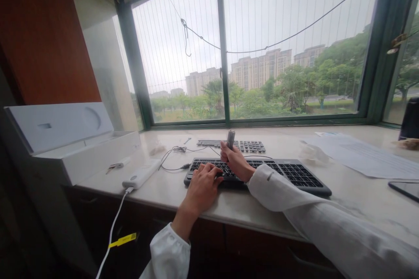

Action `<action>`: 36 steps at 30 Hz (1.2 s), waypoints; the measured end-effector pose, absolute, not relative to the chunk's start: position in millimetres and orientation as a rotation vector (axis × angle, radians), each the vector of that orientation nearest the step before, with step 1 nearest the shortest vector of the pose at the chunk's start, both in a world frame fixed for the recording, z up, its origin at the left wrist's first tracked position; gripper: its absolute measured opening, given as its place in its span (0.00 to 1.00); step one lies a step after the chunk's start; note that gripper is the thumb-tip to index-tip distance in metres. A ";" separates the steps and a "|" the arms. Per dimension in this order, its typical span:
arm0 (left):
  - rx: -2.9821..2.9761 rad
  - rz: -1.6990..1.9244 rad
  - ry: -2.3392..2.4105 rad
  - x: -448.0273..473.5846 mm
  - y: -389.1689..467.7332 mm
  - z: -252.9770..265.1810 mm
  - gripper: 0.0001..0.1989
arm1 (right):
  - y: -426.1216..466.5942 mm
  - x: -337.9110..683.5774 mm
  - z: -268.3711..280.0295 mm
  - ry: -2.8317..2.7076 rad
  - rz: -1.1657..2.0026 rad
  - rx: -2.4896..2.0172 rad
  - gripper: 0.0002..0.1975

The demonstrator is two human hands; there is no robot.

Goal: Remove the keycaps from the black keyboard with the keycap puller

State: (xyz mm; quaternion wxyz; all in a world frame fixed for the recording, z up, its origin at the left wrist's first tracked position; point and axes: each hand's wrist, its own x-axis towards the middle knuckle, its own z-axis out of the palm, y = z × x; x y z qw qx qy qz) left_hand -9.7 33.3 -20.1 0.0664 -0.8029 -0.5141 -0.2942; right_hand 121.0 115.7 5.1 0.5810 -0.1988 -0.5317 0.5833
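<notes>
A black keyboard (pixel 294 174) lies along the front of the white counter, its bare key wells showing at the right end. My left hand (pixel 203 185) rests over its left part, palm down, fingers spread and touching it. My right hand (pixel 237 161) is raised above the middle of the keyboard, closed around a short dark grey brush-like tool (pixel 231 138) that points upward; its lower end is hidden by the hand. Behind the keyboard, dark keycaps (pixel 252 146) lie in rows. The keyboard's black cable (pixel 179 149) is bunched behind its left end.
At left stand an opened white box (pixel 108 148) and a white power bank (pixel 142 174) with a white cable (pixel 113 231) hanging over the counter (pixel 176 196) edge. Papers (pixel 366 154) and a dark flat device (pixel 406 189) lie at right. A window (pixel 225 52) borders the back.
</notes>
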 end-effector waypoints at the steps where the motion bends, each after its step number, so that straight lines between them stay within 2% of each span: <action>1: -2.422 -0.896 -1.550 -9.6 33.7 -20.3 0.12 | 114.7 120.2 5.0 -1.246 1.371 -0.462 0.25; 9: -2.397 -0.848 -1.566 -8.8 35.0 -21.0 0.11 | 110.0 115.3 0.5 -1.292 1.348 -0.487 0.26; 19: -2.414 -0.866 -1.560 -10.2 33.1 -20.4 0.11 | 108.3 111.5 -5.8 -1.352 1.123 -0.671 0.24; 26: -2.418 -0.894 -1.579 -9.2 33.7 -20.4 0.11 | 108.6 110.4 -7.4 -1.302 1.209 -0.565 0.23; 31: -2.407 -0.951 -1.585 -9.4 33.5 -20.0 0.11 | 100.4 111.3 -6.5 -1.480 1.181 -0.469 0.22; 36: -2.398 -0.923 -1.575 -11.1 33.2 -19.1 0.11 | 90.5 114.6 -3.4 -1.697 1.001 -0.468 0.20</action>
